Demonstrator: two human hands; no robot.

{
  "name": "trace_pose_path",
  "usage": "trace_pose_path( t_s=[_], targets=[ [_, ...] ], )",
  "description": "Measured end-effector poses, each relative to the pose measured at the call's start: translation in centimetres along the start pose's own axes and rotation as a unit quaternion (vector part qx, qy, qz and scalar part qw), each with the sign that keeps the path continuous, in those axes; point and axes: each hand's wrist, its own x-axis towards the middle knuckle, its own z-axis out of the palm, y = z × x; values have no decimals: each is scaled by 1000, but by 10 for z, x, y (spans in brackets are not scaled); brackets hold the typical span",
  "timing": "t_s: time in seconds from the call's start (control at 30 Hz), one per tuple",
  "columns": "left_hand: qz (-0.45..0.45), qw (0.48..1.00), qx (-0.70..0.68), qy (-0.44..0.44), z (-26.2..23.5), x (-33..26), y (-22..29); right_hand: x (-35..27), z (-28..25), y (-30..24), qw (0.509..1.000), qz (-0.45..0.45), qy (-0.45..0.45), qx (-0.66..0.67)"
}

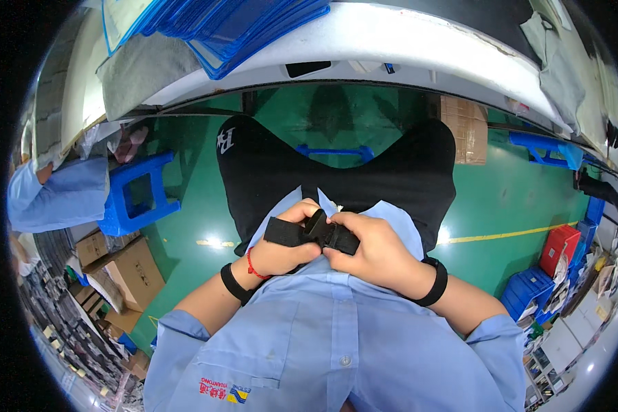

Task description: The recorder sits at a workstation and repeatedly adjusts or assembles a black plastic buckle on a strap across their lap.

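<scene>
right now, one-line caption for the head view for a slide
Both hands, left and right, grip a black strap over the lap, seated by a white table.

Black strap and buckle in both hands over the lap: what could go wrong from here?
The black strap is pinched only by fingertips of the left hand and right hand, held in the air above the lap, so it might slip and drop. The black buckle sits between the thumbs, which could get nipped.

The person wears a light blue short-sleeved button shirt (336, 343) with a chest pocket at eight o'clock, black trousers (268, 172), a black band on each wrist, and a thin red string bracelet (252, 264).
</scene>
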Motion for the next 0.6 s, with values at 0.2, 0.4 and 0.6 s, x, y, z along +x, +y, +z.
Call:
trace_pose_path(
  t_s=[0.2,0.4,0.6],
  targets=[
    [-69,993,-48,78,6,-1,0,1,6,7,993,-56,30,-95],
    [-118,992,-12,36,2,-2,2,-2,1,7,981,-50,18,-186],
    [-101,990,-11,94,6,-1,-2,-2,-2,7,980,-70,28,-181]
  ],
)
